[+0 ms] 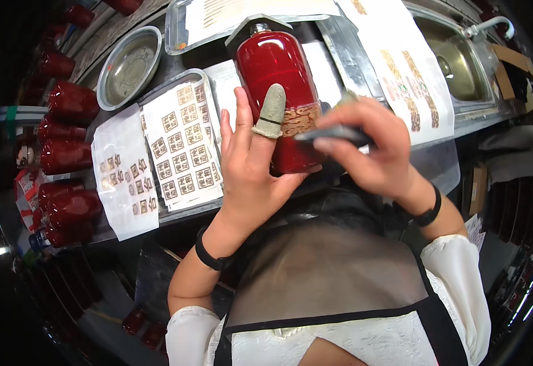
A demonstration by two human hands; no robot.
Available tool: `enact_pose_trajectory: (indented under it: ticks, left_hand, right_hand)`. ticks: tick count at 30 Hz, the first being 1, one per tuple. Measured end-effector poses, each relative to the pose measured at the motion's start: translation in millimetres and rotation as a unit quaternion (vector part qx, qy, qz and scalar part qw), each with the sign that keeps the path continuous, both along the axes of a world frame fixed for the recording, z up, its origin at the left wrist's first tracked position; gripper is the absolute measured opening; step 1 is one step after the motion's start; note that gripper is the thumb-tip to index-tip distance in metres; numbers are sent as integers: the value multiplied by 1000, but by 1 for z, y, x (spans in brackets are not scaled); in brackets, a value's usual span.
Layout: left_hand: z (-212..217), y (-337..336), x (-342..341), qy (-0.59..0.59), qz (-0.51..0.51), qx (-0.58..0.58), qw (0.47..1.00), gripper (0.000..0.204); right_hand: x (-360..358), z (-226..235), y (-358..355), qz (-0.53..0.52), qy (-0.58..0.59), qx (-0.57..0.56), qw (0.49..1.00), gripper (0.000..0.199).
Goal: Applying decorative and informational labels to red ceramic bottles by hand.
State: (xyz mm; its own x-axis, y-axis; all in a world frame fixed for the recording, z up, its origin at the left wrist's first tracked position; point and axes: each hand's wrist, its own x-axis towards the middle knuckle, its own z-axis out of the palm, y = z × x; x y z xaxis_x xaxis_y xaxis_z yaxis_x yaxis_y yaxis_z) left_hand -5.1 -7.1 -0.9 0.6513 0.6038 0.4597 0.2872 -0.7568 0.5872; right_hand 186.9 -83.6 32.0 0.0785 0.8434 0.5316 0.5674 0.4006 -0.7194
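Observation:
A glossy dark red glass bottle (275, 64) lies tilted in front of me, its neck pointing away. My left hand (245, 168) steadies it, the thumb at its base and the index finger, in a grey-green finger cot (272, 108), pressed on its face. Beside that fingertip a gold patterned decal (300, 121) lies across the lower part of the bottle. My right hand (379, 143) is closed around a dark, flat tool (342, 133), whose tip is at the decal's right side; motion blurs it. Another finger cot seems to cover a right finger.
Sheets of square decals (184, 146) lie in a tray at left, next to a loose decal sheet (123, 177). Behind stands a metal bowl (130, 68). More red bottles (71, 155) line the far left. At right are a long decal sheet (400, 73) and a sink (489, 91).

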Motion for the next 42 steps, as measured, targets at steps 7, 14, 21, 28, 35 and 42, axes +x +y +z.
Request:
enact_pose_trajectory:
  ticks: [7,14,21,28,35,42]
  left_hand:
    - [1,0,-2,16,-9,-15,1000,108]
    - [-13,7,-5,-20,-31,-66,997,112]
    - [-12,8,-12,50,-36,-93,994,114]
    - [-10,9,-13,42,-43,-99,993,91]
    - [-16,6,-12,39,-45,-94,994,98]
    - [-1,-6,-15,23,-2,-41,999,107]
  right_hand:
    - [8,7,47,-76,38,39,996,18]
    - [3,-2,-4,103,-91,80,987,31]
    - [-3,6,3,91,-114,143,979,32]
    - [-4,-1,-10,30,-93,69,993,35]
    - [-6,13,37,-101,30,25,994,17]
    - [-4,-3,1,44,-127,120,984,31]
